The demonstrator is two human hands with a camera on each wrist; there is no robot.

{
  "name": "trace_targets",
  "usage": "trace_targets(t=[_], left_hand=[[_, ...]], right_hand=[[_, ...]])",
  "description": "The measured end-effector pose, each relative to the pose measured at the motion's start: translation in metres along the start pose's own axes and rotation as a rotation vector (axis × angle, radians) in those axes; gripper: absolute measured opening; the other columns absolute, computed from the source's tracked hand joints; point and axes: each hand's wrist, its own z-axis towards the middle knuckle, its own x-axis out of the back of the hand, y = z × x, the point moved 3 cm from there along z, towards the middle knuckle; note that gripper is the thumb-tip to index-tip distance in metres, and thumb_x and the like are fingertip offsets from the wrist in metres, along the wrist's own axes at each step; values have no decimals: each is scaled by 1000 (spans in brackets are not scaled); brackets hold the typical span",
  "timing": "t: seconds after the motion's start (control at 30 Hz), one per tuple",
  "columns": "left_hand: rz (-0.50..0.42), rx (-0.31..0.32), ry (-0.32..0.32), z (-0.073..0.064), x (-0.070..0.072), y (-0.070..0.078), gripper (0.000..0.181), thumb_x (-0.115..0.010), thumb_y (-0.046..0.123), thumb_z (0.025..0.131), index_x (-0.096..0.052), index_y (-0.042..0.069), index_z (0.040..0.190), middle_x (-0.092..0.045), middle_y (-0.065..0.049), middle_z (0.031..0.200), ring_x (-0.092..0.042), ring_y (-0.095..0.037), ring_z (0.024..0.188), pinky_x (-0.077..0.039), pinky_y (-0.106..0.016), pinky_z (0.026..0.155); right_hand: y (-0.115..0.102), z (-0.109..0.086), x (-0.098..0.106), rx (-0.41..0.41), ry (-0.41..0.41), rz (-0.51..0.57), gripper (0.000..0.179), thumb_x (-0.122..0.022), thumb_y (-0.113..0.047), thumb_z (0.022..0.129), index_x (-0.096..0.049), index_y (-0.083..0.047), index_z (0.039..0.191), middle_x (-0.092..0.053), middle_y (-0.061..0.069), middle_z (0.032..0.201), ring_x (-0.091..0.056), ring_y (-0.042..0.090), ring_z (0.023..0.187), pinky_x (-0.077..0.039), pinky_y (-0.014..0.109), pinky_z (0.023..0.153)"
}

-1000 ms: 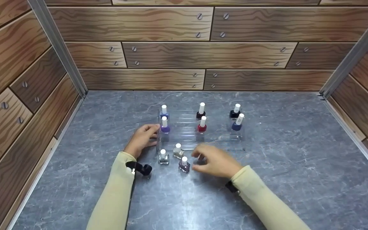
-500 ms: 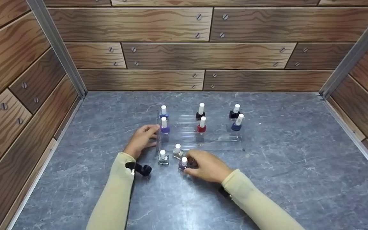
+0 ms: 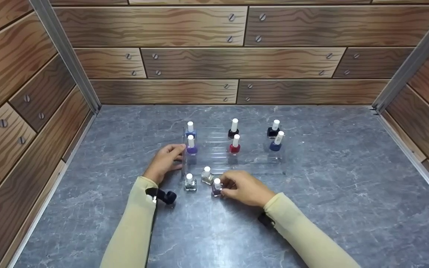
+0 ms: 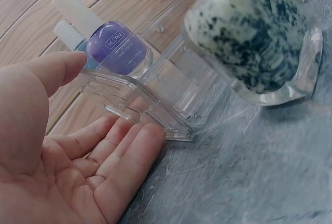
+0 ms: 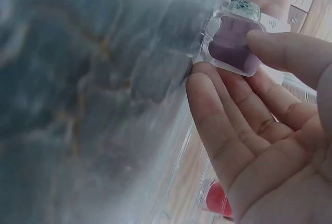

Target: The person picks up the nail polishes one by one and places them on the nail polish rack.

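Observation:
My right hand [image 3: 250, 188] pinches a dark purple nail polish bottle [image 5: 236, 45] with a white cap between thumb and fingers, low at the table. A clear acrylic display rack [image 3: 214, 160] stands just behind. At its left end is my left hand [image 3: 166, 162]; in the left wrist view the fairly straight fingers touch the side panel [image 4: 140, 99], the thumb near its top. Two more bottles stand in front of the rack: a speckled nail polish [image 4: 254, 32] and a pale glittery one [image 3: 207, 177].
On the rack stand a violet bottle [image 3: 191, 149], a light blue one [image 3: 190, 132], a red one [image 3: 234, 148], a black one [image 3: 233, 133], another dark one [image 3: 273, 131] and a navy one [image 3: 275, 145]. Wood-patterned walls [image 3: 192, 63] enclose the grey table [image 3: 330, 193].
My right hand came left to the dark purple bottle, took hold of it and shifted it slightly back and right, turning it. The left hand stays at the rack.

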Motion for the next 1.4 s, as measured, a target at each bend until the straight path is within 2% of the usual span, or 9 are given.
trace_targets(t=[0.1, 0.6, 1.0, 1.23, 1.4], left_hand=[[-5, 3, 3, -1, -1, 1, 45, -65, 35, 103, -61, 1, 132, -66, -13, 119, -64, -23, 106, -62, -36, 90], [10, 4, 9, -1, 0, 3, 48, -65, 39, 103, -61, 1, 133, -63, -15, 125, -63, -25, 111, -61, -37, 93], [8, -1, 5, -2, 0, 2, 49, -65, 38, 103, -60, 1, 134, -64, -17, 127, -64, -26, 112, -61, -37, 93], [-6, -6, 7, 0, 0, 1, 46, -65, 36, 103, -62, 0, 131, -65, -15, 123, -65, -25, 108, -62, -37, 91], [-2, -7, 7, 0, 0, 0, 47, -65, 38, 103, -62, 1, 131, -65, -14, 122, -64, -25, 108, -62, -37, 92]], right_hand=[[4, 0, 5, -14, 5, 67, 14, -73, -8, 94, -69, -9, 107, -72, 0, 100, -68, 13, 90, -60, 28, 82], [12, -6, 39, -35, 82, 235, 17, -75, -14, 94, -69, -8, 108, -72, 2, 99, -68, 19, 92, -60, 33, 85], [22, -9, 58, -35, 145, 238, 17, -76, -13, 92, -69, -7, 106, -72, 4, 100, -68, 20, 93, -60, 39, 87], [27, -12, 66, -29, 179, 221, 17, -77, -13, 92, -69, -7, 105, -72, 5, 101, -69, 20, 91, -61, 32, 84], [33, -15, 71, -25, 195, 204, 17, -77, -13, 92, -69, -6, 106, -72, 6, 102, -69, 20, 91, -61, 32, 83]])
